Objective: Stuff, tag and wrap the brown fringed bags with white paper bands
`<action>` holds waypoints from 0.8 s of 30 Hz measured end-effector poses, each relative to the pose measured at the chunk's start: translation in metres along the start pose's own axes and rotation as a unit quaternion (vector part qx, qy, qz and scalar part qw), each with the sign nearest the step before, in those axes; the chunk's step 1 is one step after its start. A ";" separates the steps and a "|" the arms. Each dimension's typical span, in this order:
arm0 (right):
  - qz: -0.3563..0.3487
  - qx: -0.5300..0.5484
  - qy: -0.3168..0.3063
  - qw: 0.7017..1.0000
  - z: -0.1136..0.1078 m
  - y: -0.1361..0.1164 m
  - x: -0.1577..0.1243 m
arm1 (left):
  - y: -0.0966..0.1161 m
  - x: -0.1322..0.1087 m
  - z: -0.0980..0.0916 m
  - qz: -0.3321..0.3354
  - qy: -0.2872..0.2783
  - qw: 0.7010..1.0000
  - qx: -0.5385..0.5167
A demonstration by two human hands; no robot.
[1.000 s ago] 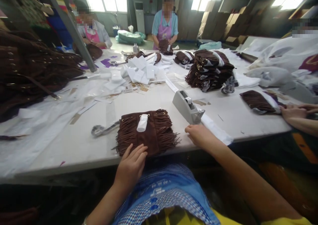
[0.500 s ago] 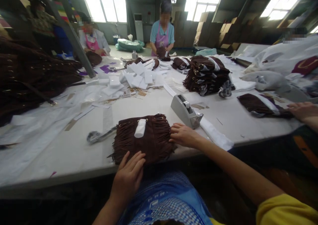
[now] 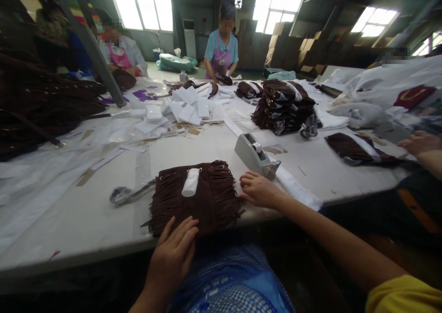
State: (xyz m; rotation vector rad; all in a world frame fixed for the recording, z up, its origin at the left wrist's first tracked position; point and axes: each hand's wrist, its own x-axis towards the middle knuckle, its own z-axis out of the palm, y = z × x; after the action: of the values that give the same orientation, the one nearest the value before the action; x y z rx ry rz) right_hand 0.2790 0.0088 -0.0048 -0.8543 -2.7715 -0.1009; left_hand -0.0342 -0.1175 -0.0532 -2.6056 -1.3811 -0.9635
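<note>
Fingers extended, my left hand (image 3: 172, 251) rests, gripping nothing, on the near edge of the bag (image 3: 203, 209), while my right hand (image 3: 259, 190) bends half-curled at its right side, hold unclear.

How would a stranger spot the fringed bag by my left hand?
Find the near edge of the white table. The brown fringed bag lies there, your left hand at its lower edge. Unlike the stacked bags behind, it lies singly, a short white wrap on top.
</note>
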 end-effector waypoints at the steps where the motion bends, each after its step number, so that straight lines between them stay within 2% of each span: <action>1: 0.030 -0.006 0.017 0.999 -0.003 0.003 0.000 | 0.000 0.000 0.001 -0.001 0.003 1.000 0.001; 3: 0.061 0.017 0.058 0.996 -0.006 0.000 0.012 | 0.000 -0.001 0.002 0.001 0.005 1.000 0.005; 5: 0.038 0.054 0.077 0.995 -0.003 -0.009 0.035 | -0.001 0.000 0.003 0.006 0.005 1.000 0.010; 8: -0.032 0.072 0.053 0.995 0.010 -0.011 0.063 | -0.002 0.000 0.002 0.008 0.000 1.000 0.013; 10: -0.038 0.055 0.029 0.997 0.017 0.001 0.064 | -0.001 0.000 0.001 0.007 -0.001 1.000 0.011; 12: -0.008 0.016 0.002 1.000 0.017 0.016 0.052 | -0.001 -0.001 0.002 0.005 0.006 1.000 0.005; 15: 0.059 -0.052 -0.039 0.996 0.005 0.032 0.032 | -0.001 -0.003 0.005 -0.005 0.029 1.000 -0.007; 17: 0.109 -0.063 -0.018 0.992 -0.003 0.034 0.033 | -0.001 -0.003 0.007 -0.008 0.035 0.999 -0.011; 19: 0.133 -0.029 0.039 0.990 -0.003 0.032 0.048 | 0.000 -0.001 0.007 -0.004 0.036 0.999 -0.012; 21: 0.104 0.014 0.072 0.992 0.005 0.031 0.070 | 0.001 0.000 0.006 -0.008 0.043 0.999 -0.015; 24: 0.021 0.025 0.031 0.999 0.019 0.036 0.098 | 0.002 0.002 0.005 -0.017 0.054 0.998 -0.023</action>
State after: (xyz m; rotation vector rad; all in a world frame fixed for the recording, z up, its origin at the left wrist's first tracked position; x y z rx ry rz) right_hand 0.2169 0.0950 0.0004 -0.8800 -2.6856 -0.0507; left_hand -0.0296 -0.1155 -0.0552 -2.5273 -1.3965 -1.1362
